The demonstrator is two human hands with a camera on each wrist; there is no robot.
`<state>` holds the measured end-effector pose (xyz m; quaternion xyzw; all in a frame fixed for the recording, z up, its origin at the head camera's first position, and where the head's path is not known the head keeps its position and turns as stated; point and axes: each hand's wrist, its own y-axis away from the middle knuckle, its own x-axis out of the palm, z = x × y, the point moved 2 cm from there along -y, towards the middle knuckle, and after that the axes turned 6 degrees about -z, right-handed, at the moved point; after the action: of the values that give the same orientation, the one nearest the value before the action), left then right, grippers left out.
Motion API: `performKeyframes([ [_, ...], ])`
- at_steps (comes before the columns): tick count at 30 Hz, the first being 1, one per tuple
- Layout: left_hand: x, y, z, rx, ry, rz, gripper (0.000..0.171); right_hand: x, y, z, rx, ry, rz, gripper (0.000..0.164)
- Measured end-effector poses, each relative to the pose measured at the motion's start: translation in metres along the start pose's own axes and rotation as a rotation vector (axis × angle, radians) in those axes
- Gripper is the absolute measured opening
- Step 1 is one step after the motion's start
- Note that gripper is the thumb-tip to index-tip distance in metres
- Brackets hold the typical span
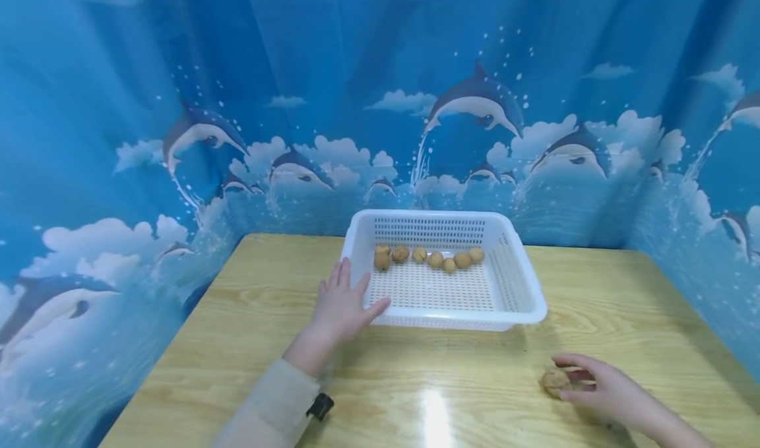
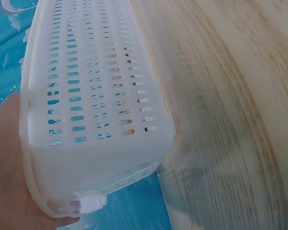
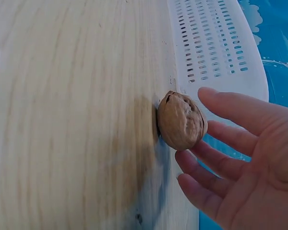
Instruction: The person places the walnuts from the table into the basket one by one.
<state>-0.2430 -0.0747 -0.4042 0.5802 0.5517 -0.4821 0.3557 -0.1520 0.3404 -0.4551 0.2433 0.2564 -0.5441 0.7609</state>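
A white plastic basket (image 1: 451,317) with slotted walls stands on the table. Several walnuts (image 1: 436,259) lie inside it, mostly in a row toward the back. My left hand (image 1: 341,308) rests at the basket's left front corner with its fingers spread over the rim; the left wrist view shows the hand (image 2: 7,167) against that rim. To the right of the basket, on the tabletop, is a single walnut (image 1: 555,382) with a cracked-looking seam. Around it reach the loosely bent fingers of my right hand (image 1: 611,395). In the right wrist view, the thumb stands slightly off the walnut (image 3: 181,120), while fingertips are beside it.
The light wooden table (image 1: 237,369) ends at a blue curtain (image 1: 332,72) printed with dolphins and clouds, which closes off the back and both sides. A small black clip-like object (image 1: 320,406) sits by the left sleeve (image 1: 270,402).
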Motion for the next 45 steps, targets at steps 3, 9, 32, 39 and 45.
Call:
performKeyframes([
  [3, 0.001, 0.0, 0.0, 0.003, -0.007, 0.0, 0.082, 0.002, -0.002, 0.002, 0.001, 0.037, -0.005, 0.062],
  [9, 0.004, 0.001, -0.001, 0.025, 0.0, -0.003, 0.081, 0.003, -0.003, 0.005, -0.059, 0.167, -0.041, 0.051],
  [32, 0.0, 0.001, 0.0, 0.02, 0.014, -0.011, 0.079, -0.021, -0.024, 0.078, -0.161, 0.01, -0.137, 0.044],
  [39, -0.001, 0.002, -0.001, 0.026, -0.003, -0.009, 0.079, -0.025, -0.042, 0.096, -0.122, -0.027, -0.133, 0.048],
  [45, 0.0, 0.001, 0.0, 0.03, -0.01, -0.011, 0.08, -0.025, -0.065, 0.113, -0.102, -0.036, -0.112, 0.053],
])
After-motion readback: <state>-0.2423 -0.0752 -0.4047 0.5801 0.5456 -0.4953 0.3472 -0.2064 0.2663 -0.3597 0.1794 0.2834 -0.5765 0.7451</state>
